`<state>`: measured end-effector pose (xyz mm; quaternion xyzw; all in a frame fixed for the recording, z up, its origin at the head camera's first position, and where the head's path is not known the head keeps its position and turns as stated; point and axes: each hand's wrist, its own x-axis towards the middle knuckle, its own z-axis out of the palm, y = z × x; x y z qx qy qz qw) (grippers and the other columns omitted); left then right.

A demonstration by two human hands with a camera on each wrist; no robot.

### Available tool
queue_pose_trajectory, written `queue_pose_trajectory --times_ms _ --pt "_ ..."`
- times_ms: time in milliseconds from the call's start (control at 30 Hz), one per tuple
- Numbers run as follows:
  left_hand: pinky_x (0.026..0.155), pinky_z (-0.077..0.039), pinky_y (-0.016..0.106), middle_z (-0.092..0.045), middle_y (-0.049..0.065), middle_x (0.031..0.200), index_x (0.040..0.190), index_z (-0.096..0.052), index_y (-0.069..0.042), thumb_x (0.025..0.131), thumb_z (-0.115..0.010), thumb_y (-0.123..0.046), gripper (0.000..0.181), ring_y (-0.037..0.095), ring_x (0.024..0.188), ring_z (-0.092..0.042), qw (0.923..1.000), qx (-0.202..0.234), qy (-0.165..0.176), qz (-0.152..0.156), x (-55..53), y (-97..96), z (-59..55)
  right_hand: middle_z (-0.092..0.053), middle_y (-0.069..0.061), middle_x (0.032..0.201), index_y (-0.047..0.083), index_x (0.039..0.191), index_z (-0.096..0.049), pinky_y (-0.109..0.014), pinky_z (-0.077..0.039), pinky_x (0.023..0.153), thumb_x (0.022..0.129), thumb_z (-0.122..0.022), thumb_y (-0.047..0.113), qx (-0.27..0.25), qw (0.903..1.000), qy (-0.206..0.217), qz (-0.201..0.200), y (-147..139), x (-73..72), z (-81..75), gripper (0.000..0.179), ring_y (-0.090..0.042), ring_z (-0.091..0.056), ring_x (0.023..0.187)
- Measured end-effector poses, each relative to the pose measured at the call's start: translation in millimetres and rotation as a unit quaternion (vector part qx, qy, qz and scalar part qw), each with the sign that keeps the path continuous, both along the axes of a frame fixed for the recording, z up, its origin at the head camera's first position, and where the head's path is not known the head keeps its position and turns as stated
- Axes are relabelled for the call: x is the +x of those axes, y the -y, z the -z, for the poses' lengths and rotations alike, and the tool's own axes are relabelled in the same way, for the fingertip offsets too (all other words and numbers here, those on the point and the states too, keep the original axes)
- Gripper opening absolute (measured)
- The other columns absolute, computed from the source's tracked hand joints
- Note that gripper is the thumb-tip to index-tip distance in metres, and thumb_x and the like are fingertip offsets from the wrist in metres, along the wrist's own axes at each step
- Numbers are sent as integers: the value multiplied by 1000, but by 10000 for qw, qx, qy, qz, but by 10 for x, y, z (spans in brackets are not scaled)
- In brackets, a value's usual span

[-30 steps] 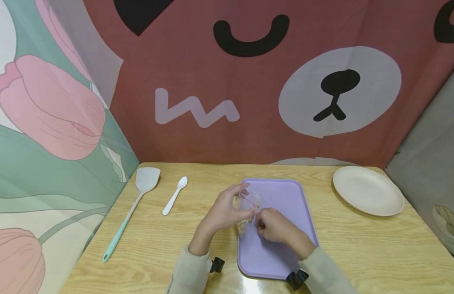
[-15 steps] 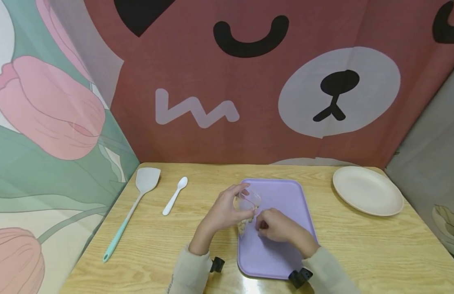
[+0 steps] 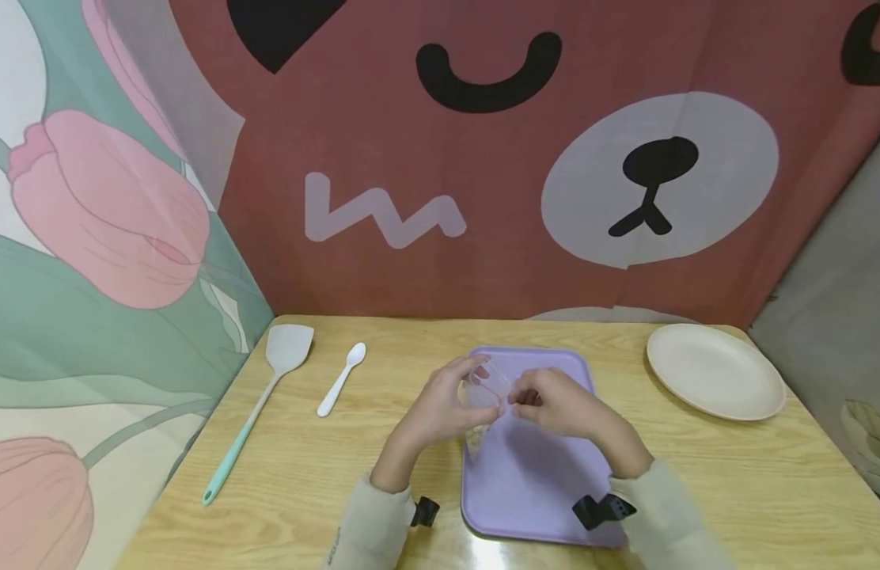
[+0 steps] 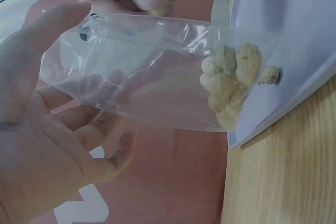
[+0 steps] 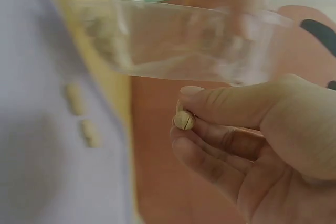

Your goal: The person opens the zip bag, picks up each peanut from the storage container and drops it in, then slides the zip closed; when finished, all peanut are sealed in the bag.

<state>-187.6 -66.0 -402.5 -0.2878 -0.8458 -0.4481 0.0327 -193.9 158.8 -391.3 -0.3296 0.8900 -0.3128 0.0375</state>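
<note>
My left hand [image 3: 440, 408] holds a clear plastic bag [image 4: 152, 72] by its upper part, thumb on one side and fingers on the other. Several unshelled peanuts [image 4: 231, 82] lie in the bottom of the bag, which stands on the left edge of a purple tray [image 3: 540, 491]. Beside the bag's upper end, my right hand [image 3: 564, 404] pinches one peanut [image 5: 184, 120] between thumb and fingertips. In the right wrist view, two loose peanuts [image 5: 90, 133] lie on the tray. The left wrist view shows a loose peanut [image 4: 270, 74] close to the bag.
To the left on the wooden table [image 3: 411, 522] lie a spatula [image 3: 262, 396] with a mint handle and a white spoon [image 3: 340, 380]. A beige plate [image 3: 714, 370] stands at the back right. Printed fabric [image 3: 497, 198] hangs behind the table.
My right hand has risen from the tray surface and shifted right and away from me, up beside the top of the bag, with a peanut. The left hand keeps the bag almost still.
</note>
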Motion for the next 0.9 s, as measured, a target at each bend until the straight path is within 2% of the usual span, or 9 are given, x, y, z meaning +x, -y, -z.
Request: queue_pose_trajectory --times_ms 267,400,700,900 --pt "89 -49 40 -64 1 110 138 -55 -4 81 -81 -26 67 20 101 -59 9999 53 85 53 7 -26 -3 -67 6 85 7 94 -74 -32 -54 71 88 -72 3 -335 9980 -390 378 -106 -55 -447 8 -9 -62 77" --pt "89 -50 47 -64 4 110 138 -54 -2 80 -81 -23 67 21 101 -58 9997 137 130 163 7 -62 -4 -67 5 88 8 98 -75 -34 -55 75 88 -73 4 -497 9961 -567 458 -129 -75 -587 10 -10 -63 80" --pt "90 -50 41 -64 4 111 139 -54 -5 81 -80 -22 66 18 102 -59 9994 173 18 288 9 -97 -25 -67 5 92 6 99 -75 -31 -56 74 87 -74 4 -820 9941 -709 104 33 -29 -670 12 -9 -64 81" --pt "89 -50 32 -62 -1 111 140 -55 -9 80 -81 -19 66 20 101 -60 9976 396 -199 529 17 -145 -67 -67 8 88 9 99 -76 -29 -55 73 87 -74 2 -687 9947 -748 -141 101 -19 -688 14 -7 -63 79"
